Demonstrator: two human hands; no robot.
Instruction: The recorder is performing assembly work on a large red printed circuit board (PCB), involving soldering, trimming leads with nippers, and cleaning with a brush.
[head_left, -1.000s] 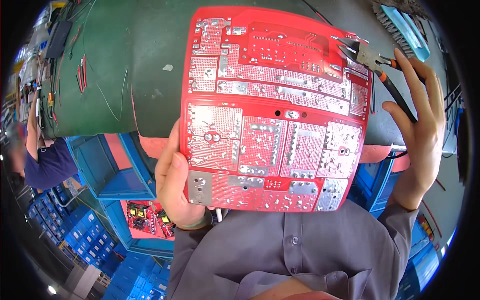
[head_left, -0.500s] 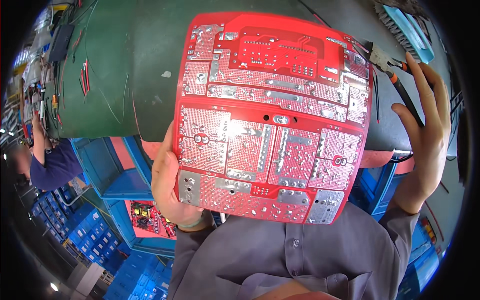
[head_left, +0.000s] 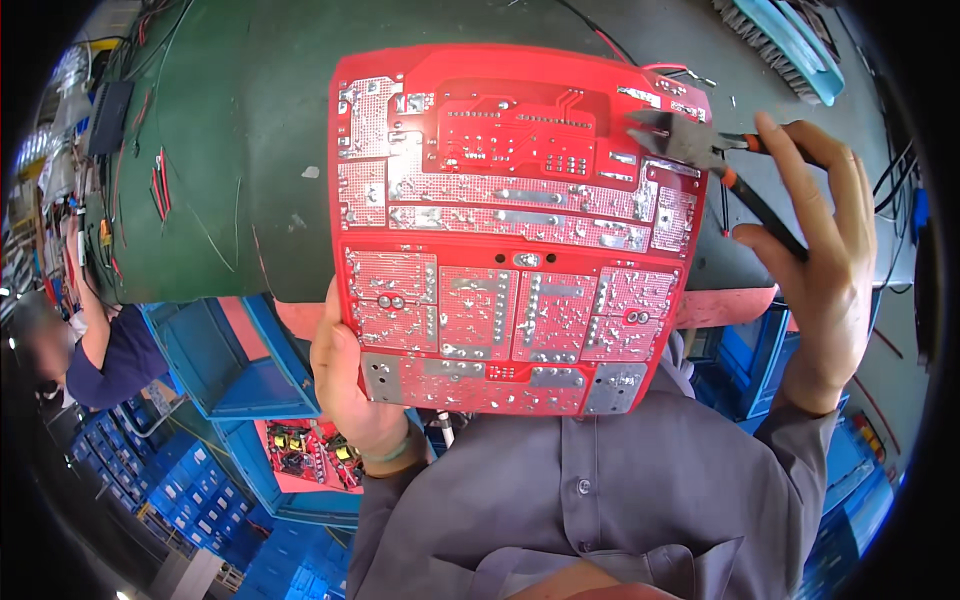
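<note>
A large red circuit board (head_left: 470,232), its soldered underside facing me, is tilted up in front of my chest. My left hand (head_left: 350,375) grips its lower left edge, the thumb on the face and the other fingers hidden behind. In my right hand (head_left: 825,235) is a pair of cutting pliers (head_left: 690,140) with black and orange handles. Their jaws are spread slightly and lie over the board's upper right part; whether they touch it I cannot tell. A red wire (head_left: 665,67) with bare ends sticks out past the board's upper right corner.
A green-topped bench (head_left: 260,120) lies behind the board. A blue brush (head_left: 800,50) rests at the far right, loose red wires (head_left: 160,185) at the left. Below the bench are blue crates (head_left: 230,375), one holding another circuit board (head_left: 310,455). A co-worker (head_left: 115,350) is at the left.
The board has shifted left and tipped. The pliers have moved left, from beyond the board's right edge to over its upper right part, with my right hand following.
</note>
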